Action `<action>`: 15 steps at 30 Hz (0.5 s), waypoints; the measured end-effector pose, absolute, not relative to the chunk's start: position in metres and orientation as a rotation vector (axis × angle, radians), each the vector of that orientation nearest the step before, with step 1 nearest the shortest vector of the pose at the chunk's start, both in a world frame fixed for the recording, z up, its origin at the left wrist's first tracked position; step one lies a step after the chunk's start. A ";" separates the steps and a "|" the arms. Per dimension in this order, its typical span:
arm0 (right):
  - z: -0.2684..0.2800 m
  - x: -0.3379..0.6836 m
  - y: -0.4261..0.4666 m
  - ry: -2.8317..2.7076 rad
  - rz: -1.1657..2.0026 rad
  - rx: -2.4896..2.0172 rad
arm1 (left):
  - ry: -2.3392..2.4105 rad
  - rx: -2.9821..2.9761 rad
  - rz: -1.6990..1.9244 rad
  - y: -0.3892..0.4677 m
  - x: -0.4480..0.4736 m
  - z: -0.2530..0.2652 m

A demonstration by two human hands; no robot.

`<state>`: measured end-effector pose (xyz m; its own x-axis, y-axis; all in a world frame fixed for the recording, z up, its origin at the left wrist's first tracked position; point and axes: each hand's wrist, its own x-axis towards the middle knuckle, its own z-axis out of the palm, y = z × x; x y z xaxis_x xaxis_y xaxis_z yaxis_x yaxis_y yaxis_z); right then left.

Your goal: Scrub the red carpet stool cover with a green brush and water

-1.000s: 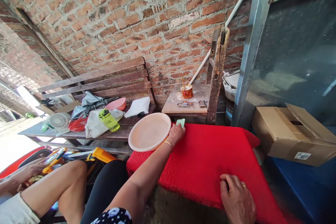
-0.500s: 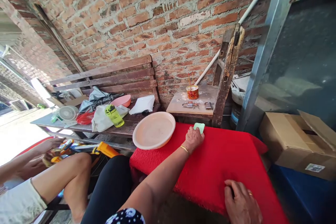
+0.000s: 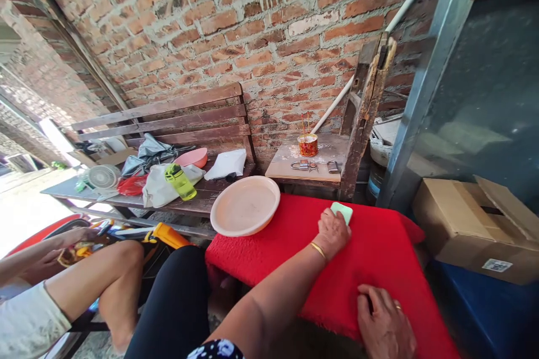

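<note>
My left hand (image 3: 333, 232), with a gold bangle at the wrist, is closed on a pale green rounded block (image 3: 342, 212). Its exact kind I cannot make out. The block lies against the red cloth (image 3: 295, 269) that covers a low table, near its far edge. My right hand (image 3: 385, 322), wearing a ring, rests palm down on the cloth's near right part, its fingers loosely apart and holding nothing. At the cloth's far left corner stands a pale pink basin (image 3: 246, 206).
Beyond the basin, a wooden bench (image 3: 197, 202) carries a green bottle (image 3: 181, 182), bags and a small fan (image 3: 104, 177). A board (image 3: 286, 165) holds a red tin (image 3: 308, 145) and padlocks. A cardboard box (image 3: 467, 224) stands right. Another person's leg (image 3: 101, 275) is left.
My left hand has slid the green block rightward along the cloth. My right hand has stayed nearly in place, and the view has shifted slightly.
</note>
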<state>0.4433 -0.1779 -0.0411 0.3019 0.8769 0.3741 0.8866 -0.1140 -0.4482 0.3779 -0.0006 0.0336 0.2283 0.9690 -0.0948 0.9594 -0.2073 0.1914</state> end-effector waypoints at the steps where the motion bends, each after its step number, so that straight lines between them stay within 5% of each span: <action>1: -0.042 0.444 -0.178 -1.562 -0.024 -1.975 | 1.689 2.338 0.062 -0.008 0.391 0.036; 6: -0.043 0.444 -0.178 -1.582 -0.026 -1.970 | 1.332 2.422 0.044 -0.028 0.396 0.054; 15: -0.038 0.443 -0.178 -1.595 -0.039 -1.966 | 1.118 2.679 0.012 -0.029 0.253 0.070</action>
<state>0.4434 -0.1780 -0.0379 0.2777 0.8813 0.3823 0.8989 -0.0980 -0.4271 0.2528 -0.0294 0.0704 0.7078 0.7015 -0.0833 0.6995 -0.6795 0.2213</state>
